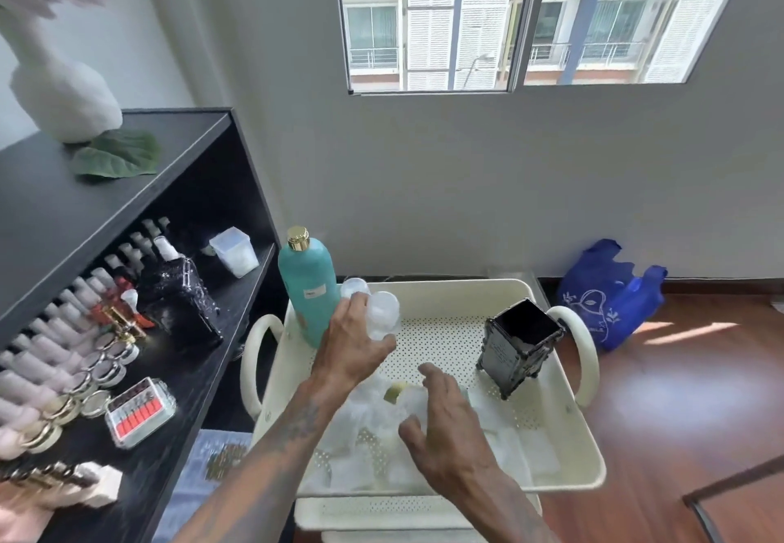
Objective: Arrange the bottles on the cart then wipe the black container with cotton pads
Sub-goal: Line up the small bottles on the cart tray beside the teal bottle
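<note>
You stand over a cream cart (564, 449) with a perforated top tray, set against a grey wall under a window (526, 20), on a wooden floor. Clear bags heaped in the tray's near half blur together, so their contents are hard to make out. Your left hand (352, 343) grips a small clear bottle (384, 313) beside the tall teal bottle (307, 288); your right hand (445, 419) hovers spread over the bags. The black container (519, 345) stands tilted at the tray's right. A black shelf (127, 211) with rows of bottles stands left.
</note>
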Action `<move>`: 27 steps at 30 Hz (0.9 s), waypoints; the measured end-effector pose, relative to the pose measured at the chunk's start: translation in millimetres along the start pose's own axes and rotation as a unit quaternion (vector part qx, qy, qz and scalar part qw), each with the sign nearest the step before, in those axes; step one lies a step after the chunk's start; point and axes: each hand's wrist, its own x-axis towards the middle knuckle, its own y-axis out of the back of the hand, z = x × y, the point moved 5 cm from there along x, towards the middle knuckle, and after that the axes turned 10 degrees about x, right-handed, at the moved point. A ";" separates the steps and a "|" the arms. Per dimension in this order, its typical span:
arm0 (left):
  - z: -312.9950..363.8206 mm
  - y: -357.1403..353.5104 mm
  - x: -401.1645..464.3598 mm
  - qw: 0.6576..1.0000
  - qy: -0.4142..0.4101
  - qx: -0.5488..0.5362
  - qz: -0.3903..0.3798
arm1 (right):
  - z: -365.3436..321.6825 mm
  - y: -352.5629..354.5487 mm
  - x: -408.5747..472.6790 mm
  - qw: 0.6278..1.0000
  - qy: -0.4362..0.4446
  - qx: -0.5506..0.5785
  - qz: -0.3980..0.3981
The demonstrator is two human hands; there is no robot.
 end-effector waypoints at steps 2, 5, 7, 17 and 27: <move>3.0 -13.2 11.2 0.999 -0.026 0.032 -0.018 | -4.4 12.7 2.6 1.000 0.025 -0.008 -0.009; 2.4 -30.2 23.5 0.995 -0.056 0.061 -0.060 | -9.1 25.2 0.4 0.998 0.046 -0.032 -0.035; 5.4 -36.6 31.3 0.989 -0.086 0.104 -0.068 | -13.3 36.3 -2.6 0.996 0.066 -0.044 -0.037; 10.0 -28.7 53.6 0.914 -0.235 0.321 0.082 | -39.1 95.5 40.2 0.991 0.109 -0.064 0.038; 6.2 -29.9 59.3 0.928 -0.202 0.305 0.063 | 0.0 64.6 155.5 0.995 0.004 -0.097 -0.016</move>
